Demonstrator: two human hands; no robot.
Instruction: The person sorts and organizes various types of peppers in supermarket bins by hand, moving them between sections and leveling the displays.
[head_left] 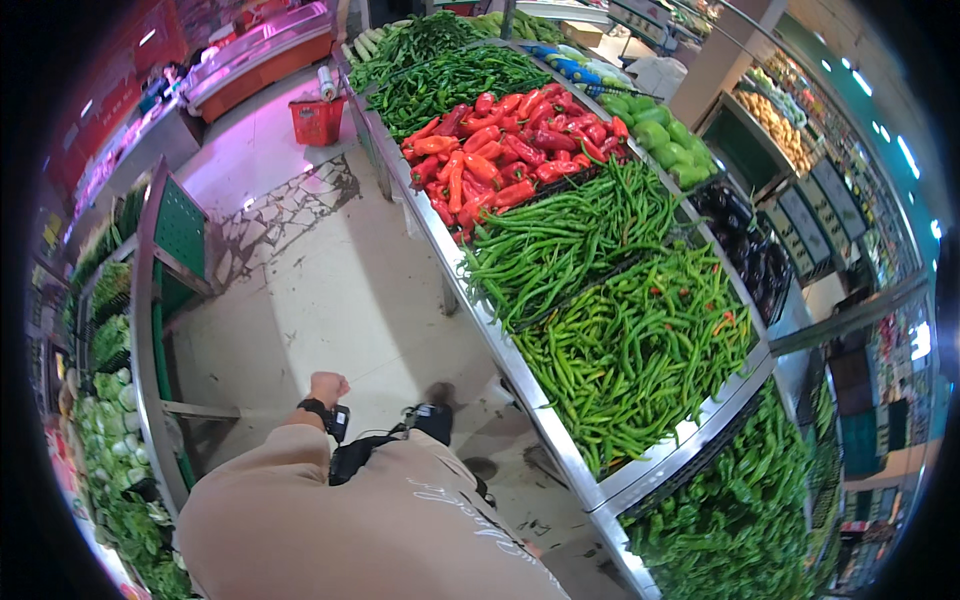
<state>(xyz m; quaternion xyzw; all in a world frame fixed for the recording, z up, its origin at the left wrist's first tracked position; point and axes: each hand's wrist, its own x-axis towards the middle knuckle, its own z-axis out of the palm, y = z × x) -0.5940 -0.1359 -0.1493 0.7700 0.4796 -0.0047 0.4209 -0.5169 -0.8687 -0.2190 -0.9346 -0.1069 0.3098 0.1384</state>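
Observation:
My left hand (328,386) is closed in a fist over the aisle floor, with nothing showing in it. A black strap with a small device (339,423) sits on that wrist. My right hand does not show clearly. On my right runs a metal-edged vegetable stand. It bears light green chili peppers (620,350), long green peppers (580,225) and red peppers (510,150). Dark green peppers (465,80) lie toward its far end, and wrinkled green peppers (735,510) fill the near section. My left hand is apart from all of these.
The tiled floor (330,270) has a broken-tile patch (285,210) ahead. A red shopping basket (317,120) stands by the stand's far end. Leafy greens and cabbages (110,425) line the left rack. Eggplants (740,240) and pale green vegetables (660,140) lie behind the peppers.

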